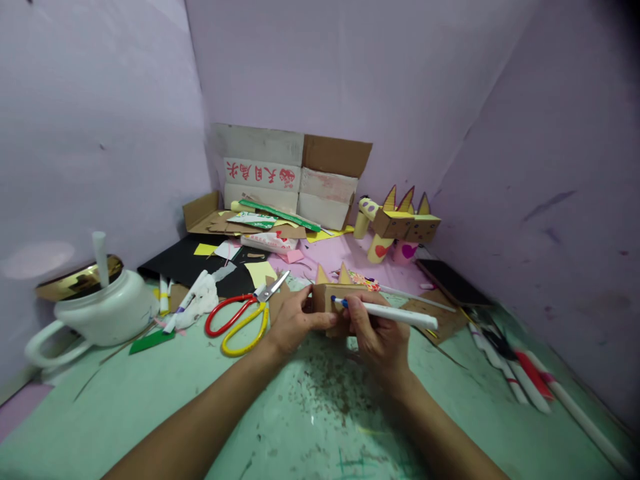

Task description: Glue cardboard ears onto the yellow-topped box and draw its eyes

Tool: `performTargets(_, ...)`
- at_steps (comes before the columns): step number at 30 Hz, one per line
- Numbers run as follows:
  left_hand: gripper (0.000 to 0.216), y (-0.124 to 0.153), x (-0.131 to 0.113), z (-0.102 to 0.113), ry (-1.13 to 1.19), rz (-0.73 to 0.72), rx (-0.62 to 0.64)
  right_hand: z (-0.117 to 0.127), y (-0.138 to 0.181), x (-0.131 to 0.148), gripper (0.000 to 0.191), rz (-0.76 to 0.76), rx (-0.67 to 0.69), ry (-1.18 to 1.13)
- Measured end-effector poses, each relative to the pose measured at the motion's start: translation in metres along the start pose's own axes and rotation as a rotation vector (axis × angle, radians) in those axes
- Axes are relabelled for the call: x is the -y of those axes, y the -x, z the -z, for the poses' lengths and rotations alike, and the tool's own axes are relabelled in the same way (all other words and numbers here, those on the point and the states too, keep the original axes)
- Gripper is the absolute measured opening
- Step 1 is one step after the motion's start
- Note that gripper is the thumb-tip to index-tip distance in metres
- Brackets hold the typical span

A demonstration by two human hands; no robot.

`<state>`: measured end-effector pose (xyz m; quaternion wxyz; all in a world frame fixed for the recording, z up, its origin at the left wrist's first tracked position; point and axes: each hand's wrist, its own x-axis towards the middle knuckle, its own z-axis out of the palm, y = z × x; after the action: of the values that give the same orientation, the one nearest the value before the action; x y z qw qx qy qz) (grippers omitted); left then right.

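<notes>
Near the middle of the surface (280,433), the left hand (295,321) holds a small cardboard box (341,292), partly covered by fingers; the right hand (383,340) grips a white marker (400,315) at its front. Scissors (262,294) lie beside; a white pot (113,313) is near the left edge, a carton (300,160) at the far edge.

We see a craft corner between lilac walls (280,73), its worktop (90,420) carrying scissors (261,293) and paper scraps (205,250) left of centre and decorated cardboard figures (393,227) at right.
</notes>
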<state>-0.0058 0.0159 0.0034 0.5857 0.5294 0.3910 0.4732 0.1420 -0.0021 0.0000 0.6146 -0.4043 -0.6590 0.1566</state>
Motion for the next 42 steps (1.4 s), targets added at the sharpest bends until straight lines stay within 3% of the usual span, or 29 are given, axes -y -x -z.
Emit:
performTargets(4,0.052,0.002,-0.001,-0.001,0.043,0.014,0.027,0.003,-0.001,0.005,0.013,-0.011,-0.071,-0.029)
performTargets(9,0.057,0.003,0.001,-0.002,0.065,0.044,0.014,0.022,-0.009,0.01,0.019,-0.075,-0.396,-0.087)
performTargets(12,0.061,0.001,0.002,-0.001,0.06,0.056,-0.001,0.034,-0.015,0.005,0.023,-0.139,-0.477,-0.075)
performTargets(22,0.068,-0.001,0.005,0.0,0.053,0.077,0.009,0.031,-0.01,-0.006,0.026,-0.081,-0.197,0.066)
performTargets(42,0.065,-0.002,0.007,0.0,0.068,0.074,-0.013,0.027,-0.007,-0.011,0.018,-0.078,-0.104,0.019)
